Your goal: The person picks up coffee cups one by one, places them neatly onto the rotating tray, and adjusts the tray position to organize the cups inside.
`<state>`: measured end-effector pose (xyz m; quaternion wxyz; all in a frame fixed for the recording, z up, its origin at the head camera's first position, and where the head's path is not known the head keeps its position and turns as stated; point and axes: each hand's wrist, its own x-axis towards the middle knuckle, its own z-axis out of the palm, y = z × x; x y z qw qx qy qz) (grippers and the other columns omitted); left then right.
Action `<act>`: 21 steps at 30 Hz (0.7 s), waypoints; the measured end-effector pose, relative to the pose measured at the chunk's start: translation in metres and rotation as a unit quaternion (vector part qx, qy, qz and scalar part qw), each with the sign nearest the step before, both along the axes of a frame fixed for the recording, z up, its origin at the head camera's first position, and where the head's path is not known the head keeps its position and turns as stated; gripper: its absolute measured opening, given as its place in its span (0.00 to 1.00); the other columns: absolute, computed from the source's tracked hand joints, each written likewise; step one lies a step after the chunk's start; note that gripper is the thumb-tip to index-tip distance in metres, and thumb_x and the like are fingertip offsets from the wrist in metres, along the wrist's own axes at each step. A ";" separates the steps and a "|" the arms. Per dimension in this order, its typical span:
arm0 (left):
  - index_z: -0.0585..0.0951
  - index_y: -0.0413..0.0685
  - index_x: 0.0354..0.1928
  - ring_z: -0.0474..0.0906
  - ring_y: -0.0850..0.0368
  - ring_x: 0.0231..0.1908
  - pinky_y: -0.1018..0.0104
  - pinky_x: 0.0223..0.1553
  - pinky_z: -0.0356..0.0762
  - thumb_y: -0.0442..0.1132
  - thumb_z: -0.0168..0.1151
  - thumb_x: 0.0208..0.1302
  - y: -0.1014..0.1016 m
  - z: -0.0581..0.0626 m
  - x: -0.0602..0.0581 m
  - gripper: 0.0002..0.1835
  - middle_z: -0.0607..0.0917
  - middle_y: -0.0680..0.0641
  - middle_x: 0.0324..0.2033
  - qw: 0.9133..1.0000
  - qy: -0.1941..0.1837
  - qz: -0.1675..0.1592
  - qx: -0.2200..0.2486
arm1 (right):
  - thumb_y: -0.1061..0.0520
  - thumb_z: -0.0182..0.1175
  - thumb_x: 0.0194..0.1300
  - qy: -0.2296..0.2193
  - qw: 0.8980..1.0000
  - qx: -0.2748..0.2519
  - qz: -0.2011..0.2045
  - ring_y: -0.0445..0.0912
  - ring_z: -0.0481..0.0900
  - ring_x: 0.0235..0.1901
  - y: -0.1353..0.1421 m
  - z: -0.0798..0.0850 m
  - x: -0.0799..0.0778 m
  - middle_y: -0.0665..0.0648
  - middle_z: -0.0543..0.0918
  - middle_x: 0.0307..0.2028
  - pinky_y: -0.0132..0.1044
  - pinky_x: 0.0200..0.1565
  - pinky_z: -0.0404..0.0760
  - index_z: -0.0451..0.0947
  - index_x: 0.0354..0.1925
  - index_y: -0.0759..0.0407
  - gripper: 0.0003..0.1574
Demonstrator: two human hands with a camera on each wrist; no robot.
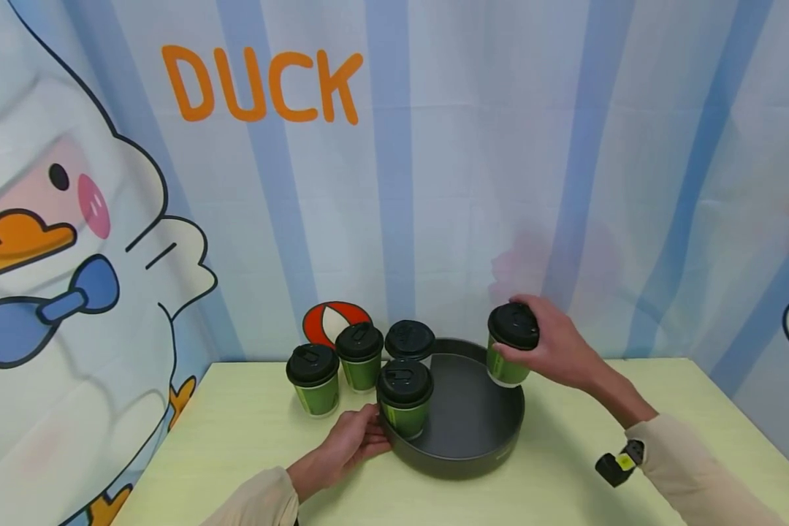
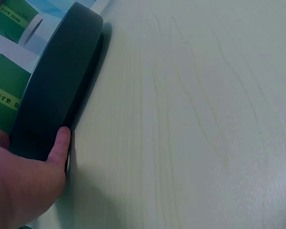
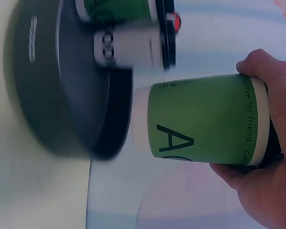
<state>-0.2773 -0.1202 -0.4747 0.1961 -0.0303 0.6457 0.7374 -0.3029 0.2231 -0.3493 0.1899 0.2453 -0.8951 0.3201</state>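
My right hand (image 1: 559,347) grips a green paper coffee cup (image 1: 508,365) by its black lid (image 1: 514,326), holding it upright over the right rear rim of a round dark grey cake pan (image 1: 476,409). In the right wrist view, this cup's pale base is close to the pan rim. My left hand (image 1: 351,442) holds the pan's left side, a finger (image 2: 61,143) against its outer wall in the left wrist view. Inside the pan at the left stand another green lidded cup (image 1: 405,398) and, behind it, a white lidded cup (image 3: 131,45).
Two more green lidded cups, one in front (image 1: 315,383) and one behind (image 1: 360,358), stand on the pale wood-grain table (image 1: 237,438) left of the pan. A striped blue curtain (image 1: 473,146) with a duck print hangs right behind the table's back edge.
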 end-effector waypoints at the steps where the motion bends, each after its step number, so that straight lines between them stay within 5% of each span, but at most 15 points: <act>1: 0.73 0.31 0.43 0.79 0.58 0.32 0.59 0.45 0.82 0.44 0.47 0.68 0.000 0.000 0.000 0.18 0.79 0.46 0.30 1.000 0.000 0.000 0.001 | 0.41 0.70 0.53 -0.001 1.000 0.001 0.012 0.52 0.72 0.52 -0.005 0.001 0.004 0.58 0.71 0.55 0.50 0.47 0.77 0.62 0.64 0.57 0.47; 12: 0.74 0.33 0.42 0.79 0.58 0.32 0.60 0.44 0.82 0.43 0.47 0.68 0.000 0.001 0.000 0.17 0.79 0.46 0.30 1.000 0.001 -0.002 -0.001 | 0.34 0.69 0.51 -0.044 0.996 0.007 0.081 0.39 0.73 0.49 -0.053 -0.028 0.039 0.45 0.70 0.54 0.41 0.48 0.78 0.62 0.64 0.47 0.48; 21: 0.74 0.34 0.41 0.79 0.58 0.32 0.61 0.43 0.82 0.43 0.46 0.67 0.001 0.000 -0.001 0.16 0.80 0.46 0.30 1.000 -0.003 -0.001 -0.005 | 0.32 0.68 0.50 -0.046 0.994 0.033 0.090 0.36 0.70 0.51 -0.068 -0.060 0.046 0.40 0.69 0.54 0.43 0.50 0.77 0.62 0.62 0.40 0.45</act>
